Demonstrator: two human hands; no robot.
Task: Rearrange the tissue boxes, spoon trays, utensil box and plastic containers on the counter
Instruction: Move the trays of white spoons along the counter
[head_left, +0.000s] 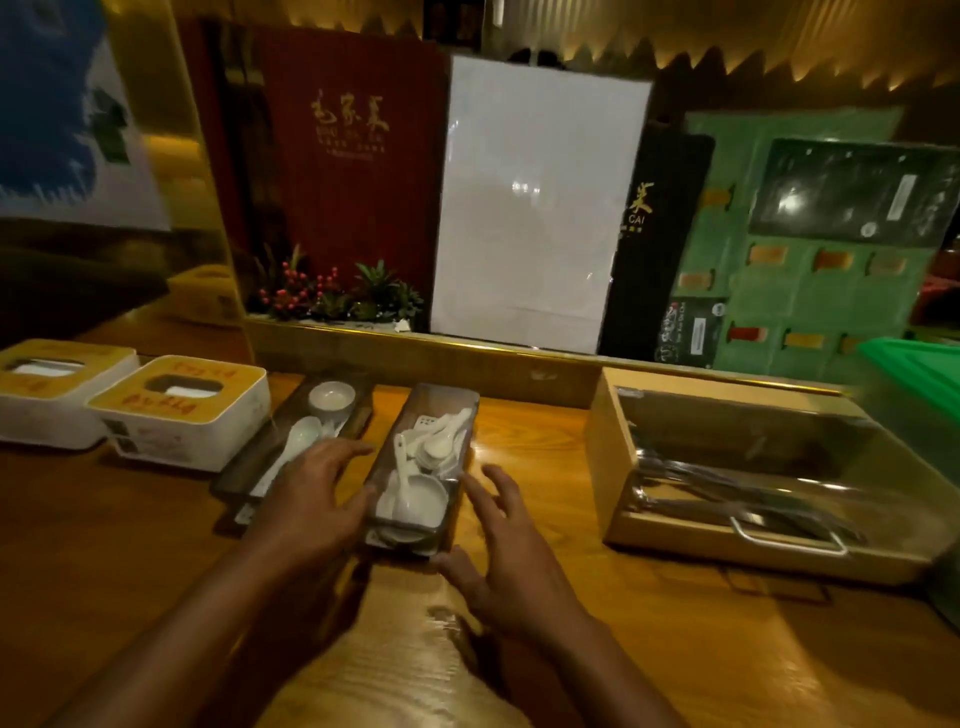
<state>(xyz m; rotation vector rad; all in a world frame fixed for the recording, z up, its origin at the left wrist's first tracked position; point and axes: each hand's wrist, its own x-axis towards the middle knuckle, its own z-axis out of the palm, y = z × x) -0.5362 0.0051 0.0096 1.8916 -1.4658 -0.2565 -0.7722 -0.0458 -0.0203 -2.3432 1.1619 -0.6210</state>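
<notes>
Warm, dim light falls on a wooden tabletop (545, 597) backed by upright menus. Fingers of the left hand (311, 493) are spread, tips lying against the left wall of the clear tray (457, 415) of white spoons (426, 457). Those of the right hand (511, 551) are spread too, hovering just beside the tray's right wall and near corner; whether they touch it I cannot tell. Neither hand has closed on anything.

That tray sits mid-tabletop, slightly askew. Just to its left lies a dark tray (244, 462) with one spoon and a small cup (331, 399), then two tissue boxes (176, 415) touching each other. Well apart to the right stands the utensil box (613, 452).

Risk, as I judge it: the tray is heaped with loose spoons, so an uneven squeeze or quick lift could tip it and spill them; a leftward push could knock the dark tray.

Both forearms reach forward from below, palms down, wrists low, hands bracketing the tray.
</notes>
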